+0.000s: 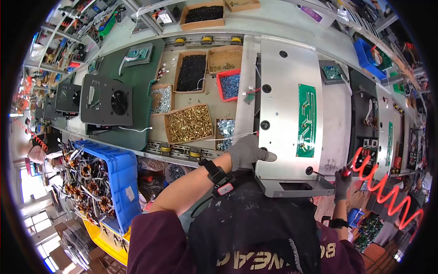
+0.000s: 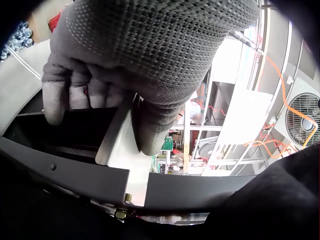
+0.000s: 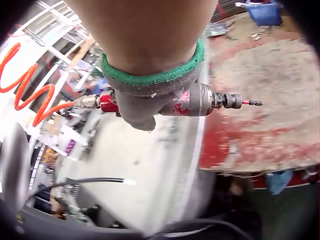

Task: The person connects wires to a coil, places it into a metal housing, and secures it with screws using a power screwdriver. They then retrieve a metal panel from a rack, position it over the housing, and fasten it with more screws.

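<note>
A large silver metal panel on a grey chassis lies in front of me, with a long green circuit board mounted along its right part. My gloved left hand is at the panel's near left edge. In the left wrist view that hand pinches the panel's bent edge, fingers on one side and thumb on the other. Off to the right, my gloved right hand grips an air screwdriver around its body. The tool's bit points away from the panel, and a red coiled hose runs from its rear.
Left of the panel stand boxes of brass screws, black screws and blue screws. Black housings with fans stand farther left. A blue crate of wired parts sits at the near left. Another panelled chassis is at right.
</note>
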`<move>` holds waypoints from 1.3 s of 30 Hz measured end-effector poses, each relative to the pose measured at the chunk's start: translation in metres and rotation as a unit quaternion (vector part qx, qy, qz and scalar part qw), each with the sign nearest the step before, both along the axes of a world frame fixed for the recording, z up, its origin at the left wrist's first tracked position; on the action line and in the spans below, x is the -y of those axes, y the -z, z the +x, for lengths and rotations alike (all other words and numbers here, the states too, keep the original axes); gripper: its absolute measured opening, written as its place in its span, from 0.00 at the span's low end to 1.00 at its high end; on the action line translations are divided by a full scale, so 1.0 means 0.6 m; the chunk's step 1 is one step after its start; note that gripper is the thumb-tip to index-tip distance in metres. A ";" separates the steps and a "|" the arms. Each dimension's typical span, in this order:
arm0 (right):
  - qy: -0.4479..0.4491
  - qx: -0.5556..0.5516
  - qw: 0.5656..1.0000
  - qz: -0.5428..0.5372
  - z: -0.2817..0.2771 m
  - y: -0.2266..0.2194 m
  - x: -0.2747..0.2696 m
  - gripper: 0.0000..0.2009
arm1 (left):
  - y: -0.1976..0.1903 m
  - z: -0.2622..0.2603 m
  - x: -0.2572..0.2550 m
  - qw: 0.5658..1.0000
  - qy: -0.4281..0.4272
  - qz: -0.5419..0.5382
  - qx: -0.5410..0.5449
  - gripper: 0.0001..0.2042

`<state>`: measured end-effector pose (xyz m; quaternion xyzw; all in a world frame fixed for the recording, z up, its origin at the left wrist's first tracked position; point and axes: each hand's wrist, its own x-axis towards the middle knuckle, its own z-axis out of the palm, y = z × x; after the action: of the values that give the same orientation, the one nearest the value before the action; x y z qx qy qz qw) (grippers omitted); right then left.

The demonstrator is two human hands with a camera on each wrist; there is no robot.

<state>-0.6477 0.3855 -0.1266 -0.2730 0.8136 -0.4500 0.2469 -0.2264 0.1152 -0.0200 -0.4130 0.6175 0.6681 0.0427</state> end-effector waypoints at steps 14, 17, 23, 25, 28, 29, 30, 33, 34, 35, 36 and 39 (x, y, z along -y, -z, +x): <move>0.152 -0.061 0.986 -0.014 -0.007 0.167 -0.222 0.18 | 0.028 -0.076 -0.019 0.997 0.049 -0.012 -0.058 0.26; 0.203 0.154 0.931 -0.260 0.049 0.020 -0.097 0.18 | 0.046 -0.087 -0.014 0.986 0.079 0.012 -0.147 0.25; 0.230 -0.172 0.937 -0.196 0.258 -0.302 0.112 0.15 | 0.034 -0.034 0.049 0.978 0.140 0.089 -0.126 0.26; 0.166 -0.206 0.947 -0.183 0.309 -0.344 0.142 0.14 | 0.074 -0.010 0.066 0.980 0.084 0.129 -0.124 0.24; 0.003 -0.312 0.941 -0.135 0.361 -0.374 0.186 0.13 | 0.096 0.019 0.098 0.987 0.045 0.128 -0.088 0.22; -0.027 -0.328 0.938 -0.113 0.374 -0.378 0.198 0.13 | 0.098 0.035 0.106 0.986 0.017 0.127 -0.108 0.20; -0.060 -0.341 0.933 -0.094 0.391 -0.378 0.212 0.13 | 0.102 0.050 0.117 0.988 -0.001 0.121 -0.098 0.20; -0.097 -0.307 0.944 -0.068 0.393 -0.375 0.222 0.11 | 0.122 0.089 0.152 0.985 -0.077 0.120 -0.098 0.20; -0.087 -0.292 0.951 -0.056 0.394 -0.378 0.225 0.10 | 0.136 0.106 0.166 0.985 -0.089 0.116 -0.093 0.20; -0.093 -0.288 0.951 -0.060 0.394 -0.375 0.227 0.10 | 0.152 0.118 0.180 0.978 -0.144 0.127 -0.086 0.20; -0.104 -0.268 0.956 -0.050 0.392 -0.374 0.225 0.09 | 0.167 0.124 0.193 0.967 -0.196 0.140 -0.081 0.20; -0.133 -0.267 0.954 -0.015 0.393 -0.385 0.239 0.08 | 0.204 0.157 0.239 0.939 -0.297 0.157 -0.076 0.16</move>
<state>-0.4119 0.2422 0.1045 -0.4924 0.7994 -0.3361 0.0743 -0.1321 -0.0284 -0.1425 -0.5134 0.3551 0.7685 -0.1402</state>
